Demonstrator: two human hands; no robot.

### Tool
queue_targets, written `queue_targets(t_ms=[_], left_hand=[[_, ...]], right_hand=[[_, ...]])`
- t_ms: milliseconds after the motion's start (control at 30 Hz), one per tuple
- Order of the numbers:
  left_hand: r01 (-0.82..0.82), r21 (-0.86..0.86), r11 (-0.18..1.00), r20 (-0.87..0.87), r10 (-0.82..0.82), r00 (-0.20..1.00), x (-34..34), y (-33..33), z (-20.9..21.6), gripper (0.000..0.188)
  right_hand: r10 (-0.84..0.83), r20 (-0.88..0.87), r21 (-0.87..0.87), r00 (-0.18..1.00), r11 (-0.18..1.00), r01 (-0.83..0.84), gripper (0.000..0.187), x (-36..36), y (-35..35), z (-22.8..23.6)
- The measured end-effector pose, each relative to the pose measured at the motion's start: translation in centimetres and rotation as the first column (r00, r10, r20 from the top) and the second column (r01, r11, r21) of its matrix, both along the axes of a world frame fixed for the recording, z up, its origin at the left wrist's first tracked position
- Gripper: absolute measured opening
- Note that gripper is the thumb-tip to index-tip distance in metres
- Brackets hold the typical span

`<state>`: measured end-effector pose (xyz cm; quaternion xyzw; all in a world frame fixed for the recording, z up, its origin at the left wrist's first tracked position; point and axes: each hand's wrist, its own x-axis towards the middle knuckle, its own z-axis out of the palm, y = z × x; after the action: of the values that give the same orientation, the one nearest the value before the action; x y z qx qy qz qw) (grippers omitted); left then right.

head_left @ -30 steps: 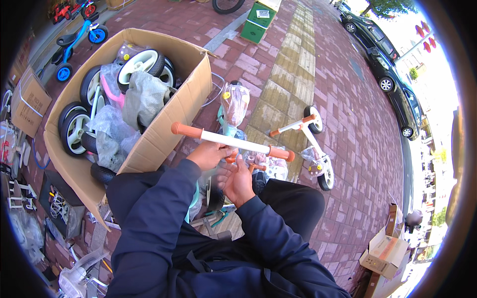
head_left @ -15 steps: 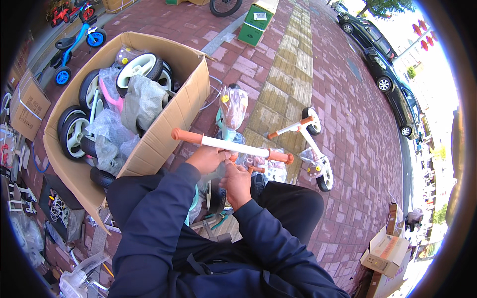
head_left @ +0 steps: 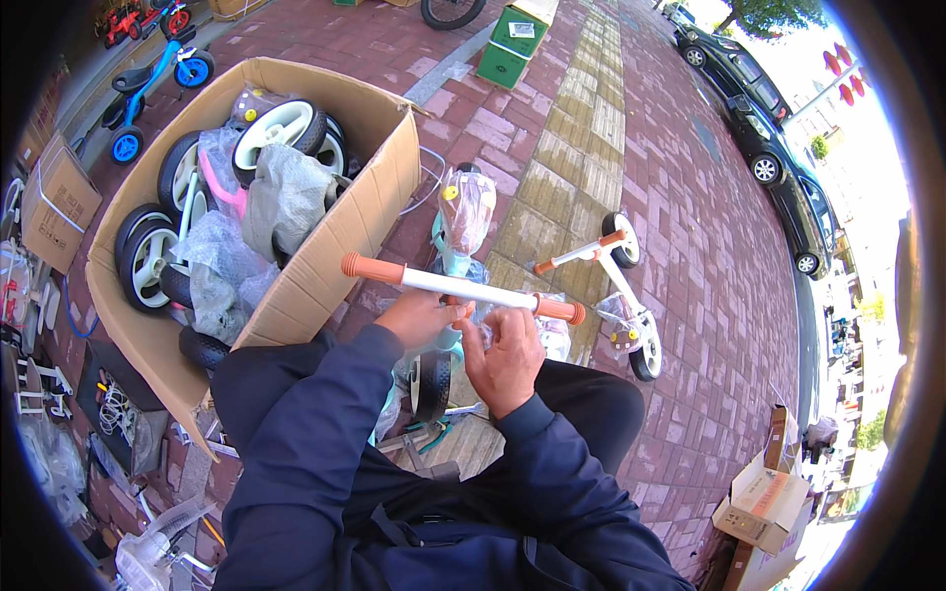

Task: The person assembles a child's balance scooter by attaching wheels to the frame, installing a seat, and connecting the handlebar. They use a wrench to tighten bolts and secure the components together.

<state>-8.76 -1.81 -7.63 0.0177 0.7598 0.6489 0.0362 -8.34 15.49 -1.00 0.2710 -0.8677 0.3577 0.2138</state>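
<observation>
Left hand (head_left: 424, 317) and right hand (head_left: 505, 360) at the middle of a handlebar (head_left: 483, 293).
The left grasps the bar near its centre, apparently to steady it; the right curls just below, its grip unclear. The open carton (head_left: 355, 236) stands beside the left knee (head_left: 271, 372), presumably for easy reach.

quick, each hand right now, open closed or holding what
Left hand: closed, holding the white handlebar near its middle.
Right hand: fingers curled by the bar; whether it holds anything cannot be told.

The hands (head_left: 505, 362) partly hide the handlebar's (head_left: 483, 292) underside; the top edge crops a tyre (head_left: 453, 26)
</observation>
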Motion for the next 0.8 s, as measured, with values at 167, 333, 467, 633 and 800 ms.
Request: queue_targets(t_ms=[167, 333, 467, 633, 800], left_hand=[[-0.042, -0.172, 0.984, 0.101, 0.060, 0.993, 0.0, 0.8, 1.0, 0.025], [-0.165, -0.206, 0.964, 0.096, 0.188, 0.977, 0.2, 1.8, 2.0, 0.028], [-0.170, -0.098, 0.981, 0.105, 0.180, 0.978, 0.5, 1.6, 2.7, 0.025], [-0.184, -0.155, 0.971, 0.182, 0.212, 0.960, 0.5, 2.2, 3.9, 0.027], [-0.227, -0.037, 0.973, 0.138, 0.230, 0.963, 0.9, 2.1, 4.0, 0.026]], right_hand=[[0.131, 0.125, 0.519, 0.983, 0.836, -0.177, 0.031, -5.5, 0.5, 2.5], [0.269, 0.065, 0.511, 0.961, 0.818, -0.263, 0.027, -6.4, 0.2, 2.1], [0.268, 0.008, 0.461, 0.963, 0.854, -0.241, 0.027, -6.7, 0.1, 3.5], [0.252, -0.112, 0.388, 0.961, 0.901, -0.191, 0.025, -8.2, 0.0, 6.7], [0.358, -0.248, 0.261, 0.900, 0.919, -0.294, 0.021, -7.9, -0.1, 7.6]])
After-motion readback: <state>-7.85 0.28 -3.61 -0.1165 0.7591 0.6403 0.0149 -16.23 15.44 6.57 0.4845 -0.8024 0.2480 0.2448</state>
